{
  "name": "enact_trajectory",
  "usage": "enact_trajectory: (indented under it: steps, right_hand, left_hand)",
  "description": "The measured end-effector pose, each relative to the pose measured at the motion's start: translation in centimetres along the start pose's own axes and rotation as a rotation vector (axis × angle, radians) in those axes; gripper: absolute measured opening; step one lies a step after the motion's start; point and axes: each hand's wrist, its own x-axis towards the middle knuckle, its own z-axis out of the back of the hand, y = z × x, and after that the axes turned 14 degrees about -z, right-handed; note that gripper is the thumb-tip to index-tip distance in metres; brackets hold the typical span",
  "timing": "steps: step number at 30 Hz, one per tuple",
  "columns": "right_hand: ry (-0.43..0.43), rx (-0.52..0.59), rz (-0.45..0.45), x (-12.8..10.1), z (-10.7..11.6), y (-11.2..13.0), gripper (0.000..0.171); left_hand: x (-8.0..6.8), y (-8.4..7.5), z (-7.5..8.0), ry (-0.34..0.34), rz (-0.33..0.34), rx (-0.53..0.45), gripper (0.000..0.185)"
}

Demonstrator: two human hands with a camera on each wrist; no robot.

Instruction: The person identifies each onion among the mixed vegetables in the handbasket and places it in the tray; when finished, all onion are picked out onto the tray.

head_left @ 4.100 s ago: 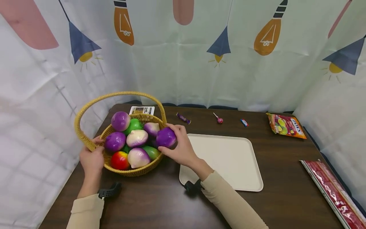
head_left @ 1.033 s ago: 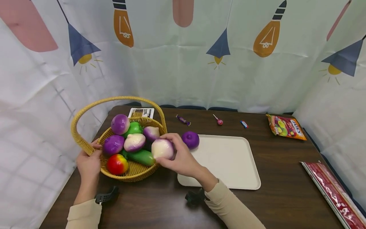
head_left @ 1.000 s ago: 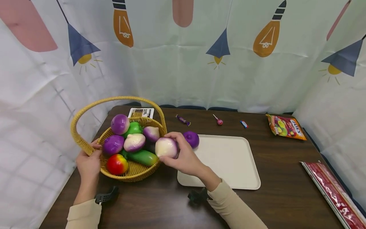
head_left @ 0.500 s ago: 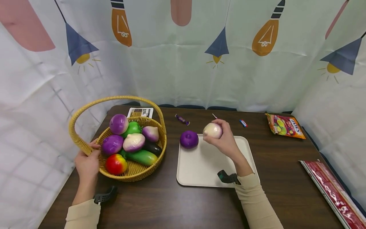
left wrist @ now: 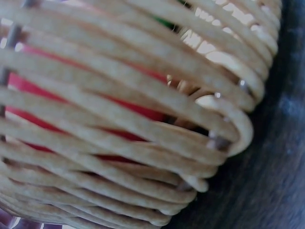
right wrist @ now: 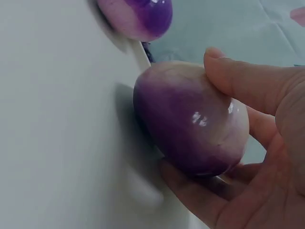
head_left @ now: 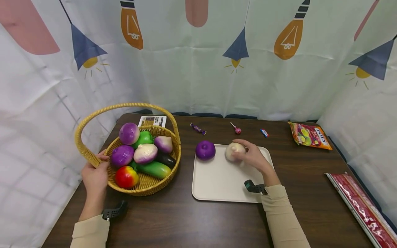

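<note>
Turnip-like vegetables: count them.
6: two purple ones and two paler ones in the basket, a purple one on the tray, far left, a white-topped one in the right hand. Basket may hide more.

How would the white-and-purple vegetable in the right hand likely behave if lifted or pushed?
The white-and-purple vegetable would probably roll if pushed, since its sides are rounded. Glossy highlights suggest smooth skin, so it may slip in a loose grip. It is likely stiff: no dent shows where the right hand holds it.
</note>
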Motion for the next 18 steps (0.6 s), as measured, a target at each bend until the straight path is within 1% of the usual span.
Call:
enact_trajectory:
  steps: [3, 5, 8, 11, 14, 18]
  right_hand:
    - [0.04, 0.009, 0.01, 0.08, 0.32, -0.31, 0.061]
    - [0.074, 0.008, 0.02, 0.05, 0.4, -0.31, 0.066]
    - [0.103, -0.037, 0.024, -0.05, 0.42, -0.35, 0.076]
    - [0.096, -0.092, 0.027, -0.15, 0.33, -0.36, 0.08]
    - [0.068, -0.143, 0.041, -0.3, 0.31, -0.33, 0.079]
    - [0.065, -0.184, 0.071, -0.55, 0.55, -0.22, 0.079]
  left_hand:
    - [0.0, -0.02, -0.01, -0.004, -0.005, -0.008, 0.014]
    - [0.0, 0.0, 0.03, -0.005, -0.002, -0.01, 0.013]
    - [0.0, -0.05, 0.05, -0.005, 0.006, -0.009, 0.012]
    - [-0.03, -0.05, 0.07, 0.001, 0.011, -0.002, 0.012]
    - [-0.03, -0.05, 0.07, 0.006, 0.01, 0.004, 0.012]
    - [0.04, -0.08, 0.12, 0.01, 0.011, 0.006, 0.013]
